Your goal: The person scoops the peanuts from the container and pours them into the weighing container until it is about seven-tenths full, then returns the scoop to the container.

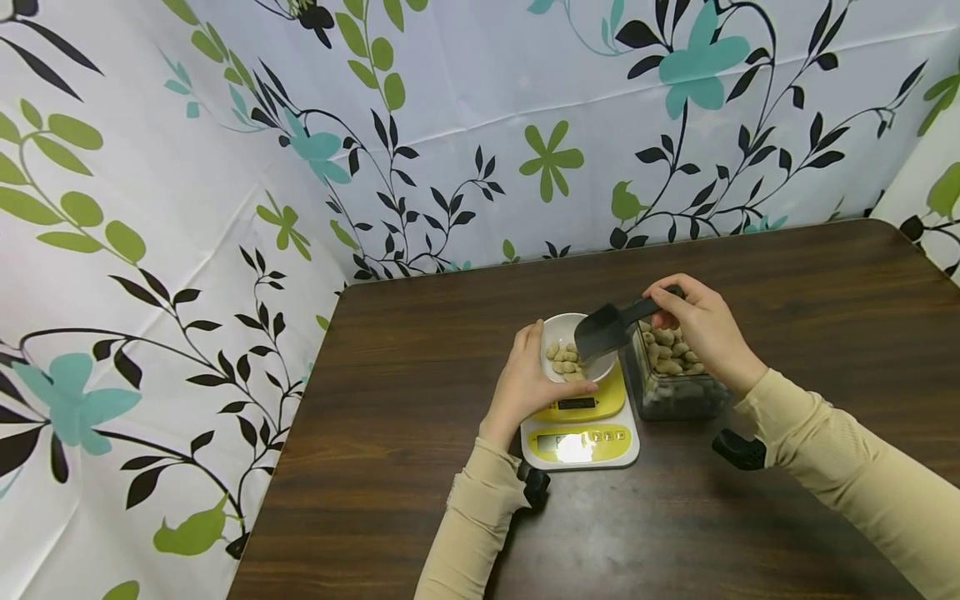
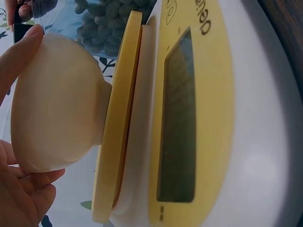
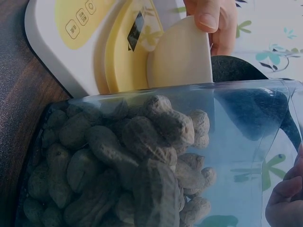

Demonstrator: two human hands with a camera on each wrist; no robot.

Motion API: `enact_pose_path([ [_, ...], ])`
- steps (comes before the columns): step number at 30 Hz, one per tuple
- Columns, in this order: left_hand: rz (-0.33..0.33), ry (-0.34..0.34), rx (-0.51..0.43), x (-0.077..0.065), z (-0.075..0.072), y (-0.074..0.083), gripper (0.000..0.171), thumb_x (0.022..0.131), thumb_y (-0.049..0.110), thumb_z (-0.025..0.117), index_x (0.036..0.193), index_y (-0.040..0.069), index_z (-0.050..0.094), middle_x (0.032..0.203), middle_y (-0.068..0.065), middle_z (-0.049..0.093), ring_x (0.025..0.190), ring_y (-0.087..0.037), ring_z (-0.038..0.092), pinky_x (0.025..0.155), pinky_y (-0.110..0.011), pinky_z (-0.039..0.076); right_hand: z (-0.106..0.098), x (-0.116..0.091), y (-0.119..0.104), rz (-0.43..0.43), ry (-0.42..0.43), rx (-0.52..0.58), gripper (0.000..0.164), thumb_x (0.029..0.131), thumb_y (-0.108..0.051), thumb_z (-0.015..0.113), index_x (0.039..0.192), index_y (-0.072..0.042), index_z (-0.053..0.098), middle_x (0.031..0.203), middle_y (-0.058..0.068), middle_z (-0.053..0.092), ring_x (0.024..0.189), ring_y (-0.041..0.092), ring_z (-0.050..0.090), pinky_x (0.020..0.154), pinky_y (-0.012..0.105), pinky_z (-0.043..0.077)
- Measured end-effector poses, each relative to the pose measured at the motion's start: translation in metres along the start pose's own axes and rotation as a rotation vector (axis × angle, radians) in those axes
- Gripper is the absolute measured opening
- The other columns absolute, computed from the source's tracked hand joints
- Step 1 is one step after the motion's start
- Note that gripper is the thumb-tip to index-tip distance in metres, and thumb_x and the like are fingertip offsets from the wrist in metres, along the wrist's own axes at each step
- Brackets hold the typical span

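A big leafy cloth (image 1: 457,75) hangs behind the brown table (image 1: 360,433). On it sits a yellow and white scale (image 1: 536,450). A clear box (image 1: 678,406) stands just beside the scale, so it could get bumped. The left hand (image 1: 520,389) curls round the white bowl (image 2: 59,101) on the scale; a soft hold should steady it without pushing down. The right hand (image 1: 701,329) grips the dark scoop (image 1: 600,333), its front end over the bowl. Slow, low tipping should keep peanuts (image 1: 564,357) from rolling out.

Table (image 1: 375,433): dark wood grain, corners rounded. Cloth (image 1: 465,75), behind and at left: white, green-teal-black plant print.
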State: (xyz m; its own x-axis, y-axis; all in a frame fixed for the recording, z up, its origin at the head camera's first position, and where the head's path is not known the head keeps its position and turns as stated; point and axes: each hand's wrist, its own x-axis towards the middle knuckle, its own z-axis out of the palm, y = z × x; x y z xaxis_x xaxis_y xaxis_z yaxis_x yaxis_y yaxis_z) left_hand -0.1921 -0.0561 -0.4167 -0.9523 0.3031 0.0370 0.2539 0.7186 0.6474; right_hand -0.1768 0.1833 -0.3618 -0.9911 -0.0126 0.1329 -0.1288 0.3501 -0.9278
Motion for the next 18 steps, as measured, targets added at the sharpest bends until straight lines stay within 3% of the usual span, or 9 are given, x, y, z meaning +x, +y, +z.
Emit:
enact_pose_path([
  [11, 0.006, 0.012, -0.013, 0.0003, -0.0011, 0.0001, 0.118, 0.058, 0.058, 0.081, 0.149, 0.014, 0.021, 0.15, -0.007, 0.029, 0.132, -0.024, 0.041, 0.104, -0.043, 0.043, 0.0003, 0.0, -0.0012, 0.002, -0.003, 0.024, 0.029, 0.1, -0.031, 0.041, 0.108, -0.007, 0.054, 0.069, -0.014, 0.057, 0.069, 0.004, 0.054, 0.066, 0.017, 0.048],
  [18, 0.023, -0.002, -0.006, 0.0012, -0.0021, 0.0014, 0.117, 0.06, 0.059, 0.079, 0.15, 0.015, 0.02, 0.156, -0.006, 0.019, 0.14, -0.026, 0.031, 0.107, -0.047, 0.039, -0.0009, -0.0005, -0.0035, 0.008, 0.007, 0.027, 0.031, 0.1, -0.032, 0.04, 0.11, -0.006, 0.053, 0.069, -0.014, 0.057, 0.071, 0.005, 0.056, 0.07, 0.016, 0.049],
])
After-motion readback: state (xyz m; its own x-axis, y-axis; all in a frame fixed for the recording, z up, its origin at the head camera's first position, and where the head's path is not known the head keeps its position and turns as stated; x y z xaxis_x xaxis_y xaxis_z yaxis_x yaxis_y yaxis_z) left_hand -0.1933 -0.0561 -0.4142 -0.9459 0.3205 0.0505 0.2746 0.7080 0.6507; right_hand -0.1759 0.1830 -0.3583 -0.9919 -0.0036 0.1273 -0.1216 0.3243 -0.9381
